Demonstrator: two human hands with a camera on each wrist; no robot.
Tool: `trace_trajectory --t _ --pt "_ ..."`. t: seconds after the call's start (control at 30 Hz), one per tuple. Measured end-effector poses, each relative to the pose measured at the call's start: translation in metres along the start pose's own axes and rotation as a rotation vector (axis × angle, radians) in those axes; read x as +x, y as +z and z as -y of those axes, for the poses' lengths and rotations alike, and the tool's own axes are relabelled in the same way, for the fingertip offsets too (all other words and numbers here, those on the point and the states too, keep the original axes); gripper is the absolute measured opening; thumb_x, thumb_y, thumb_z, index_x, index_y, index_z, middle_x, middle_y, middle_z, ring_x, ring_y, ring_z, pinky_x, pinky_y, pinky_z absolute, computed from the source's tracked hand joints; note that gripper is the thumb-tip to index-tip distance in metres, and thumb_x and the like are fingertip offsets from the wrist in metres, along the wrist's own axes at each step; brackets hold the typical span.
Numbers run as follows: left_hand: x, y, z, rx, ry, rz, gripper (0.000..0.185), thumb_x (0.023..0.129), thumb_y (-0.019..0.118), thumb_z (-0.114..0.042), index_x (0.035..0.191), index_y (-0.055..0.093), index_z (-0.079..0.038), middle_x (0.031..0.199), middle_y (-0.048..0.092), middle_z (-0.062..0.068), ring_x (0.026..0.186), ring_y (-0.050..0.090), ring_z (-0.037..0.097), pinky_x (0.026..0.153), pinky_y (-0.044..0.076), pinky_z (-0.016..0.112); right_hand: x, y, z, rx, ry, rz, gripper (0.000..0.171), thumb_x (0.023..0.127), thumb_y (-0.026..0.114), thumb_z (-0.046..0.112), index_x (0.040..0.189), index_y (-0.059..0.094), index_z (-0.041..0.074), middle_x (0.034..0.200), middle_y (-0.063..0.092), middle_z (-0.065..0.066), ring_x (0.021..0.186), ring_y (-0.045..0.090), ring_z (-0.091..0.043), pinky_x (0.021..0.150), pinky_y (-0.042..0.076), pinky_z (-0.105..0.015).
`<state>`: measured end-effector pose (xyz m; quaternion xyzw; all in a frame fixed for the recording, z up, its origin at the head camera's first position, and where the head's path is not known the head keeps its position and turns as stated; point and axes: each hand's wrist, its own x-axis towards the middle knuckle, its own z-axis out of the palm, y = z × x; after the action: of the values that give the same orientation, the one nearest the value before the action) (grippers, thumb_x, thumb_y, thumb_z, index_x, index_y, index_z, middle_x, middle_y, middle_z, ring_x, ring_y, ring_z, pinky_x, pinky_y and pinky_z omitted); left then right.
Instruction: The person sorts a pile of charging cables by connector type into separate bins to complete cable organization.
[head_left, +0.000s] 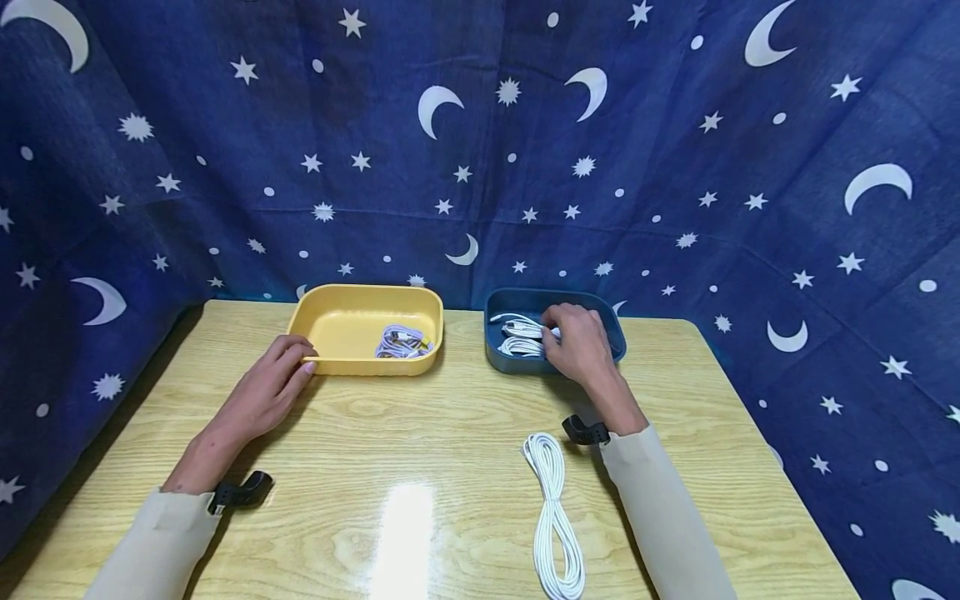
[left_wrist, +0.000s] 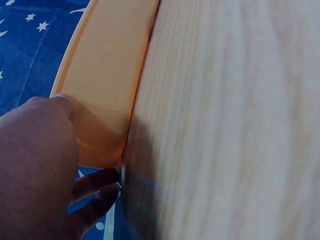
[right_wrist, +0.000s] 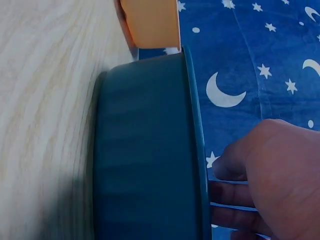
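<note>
My left hand lies on the wooden table, its fingers touching the front left corner of a yellow tray. In the left wrist view that hand rests against the tray's wall. A coiled pale cable lies inside the yellow tray at its right. My right hand reaches over the rim of a dark blue tray and its curled fingers pinch one of the white cable bundles inside. The right wrist view shows the hand above the blue tray's wall.
A long white cable, looped into a loose hank, lies on the table in front of my right forearm. A blue cloth with stars and moons hangs behind and on both sides of the table. The two trays stand side by side at the table's far edge.
</note>
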<state>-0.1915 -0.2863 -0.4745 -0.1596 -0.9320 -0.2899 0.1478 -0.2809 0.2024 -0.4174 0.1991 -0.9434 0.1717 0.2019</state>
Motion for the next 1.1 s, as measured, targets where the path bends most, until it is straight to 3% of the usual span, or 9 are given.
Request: trace_trajectory --t 0.17,0.3,0.53,0.93,1.1 --pt "0.000 0.000 0.000 0.001 0.043 -0.010 0.013 0.113 0.054 -0.019 0.114 0.064 -0.011 0.130 0.054 0.013 0.115 0.056 0.033 0.098 0.045 0.059 -0.005 -0.005 0.004 -0.013 -0.052 -0.036 0.008 0.095 0.073 0.009 0.099 0.078 0.005 0.094 0.074 -0.009 0.088 0.065 -0.030 0.082 0.047 -0.049" --pt "0.001 -0.001 -0.001 -0.001 0.034 -0.005 0.013 0.113 0.053 -0.020 0.114 0.064 -0.013 0.131 0.053 0.012 0.116 0.056 0.033 0.100 0.046 0.061 -0.010 -0.010 0.006 -0.010 -0.097 -0.066 0.007 0.094 0.072 0.008 0.097 0.078 0.005 0.092 0.074 -0.010 0.085 0.065 -0.030 0.079 0.047 -0.049" --pt "0.001 -0.001 0.002 0.016 0.061 -0.004 0.013 0.114 0.051 -0.014 0.116 0.063 -0.011 0.130 0.053 0.013 0.117 0.055 0.034 0.101 0.045 0.061 -0.021 -0.013 0.009 -0.012 -0.154 -0.062 0.004 0.093 0.072 0.009 0.094 0.076 0.007 0.090 0.073 -0.008 0.082 0.063 -0.029 0.076 0.045 -0.048" --pt "0.000 0.000 0.004 0.014 0.071 -0.004 0.014 0.114 0.049 -0.014 0.118 0.062 -0.011 0.131 0.053 0.014 0.119 0.055 0.035 0.102 0.045 0.062 -0.037 -0.017 0.010 0.003 -0.189 -0.058 0.005 0.093 0.074 0.008 0.096 0.077 0.005 0.093 0.074 -0.009 0.086 0.068 -0.030 0.077 0.046 -0.049" --pt "0.000 -0.002 0.002 0.006 0.056 0.000 0.014 0.114 0.050 -0.017 0.118 0.063 -0.012 0.132 0.053 0.014 0.118 0.055 0.035 0.101 0.045 0.062 -0.042 -0.017 0.008 0.045 -0.216 -0.052 0.005 0.090 0.073 0.005 0.093 0.075 0.008 0.094 0.075 -0.008 0.091 0.071 -0.029 0.085 0.051 -0.053"
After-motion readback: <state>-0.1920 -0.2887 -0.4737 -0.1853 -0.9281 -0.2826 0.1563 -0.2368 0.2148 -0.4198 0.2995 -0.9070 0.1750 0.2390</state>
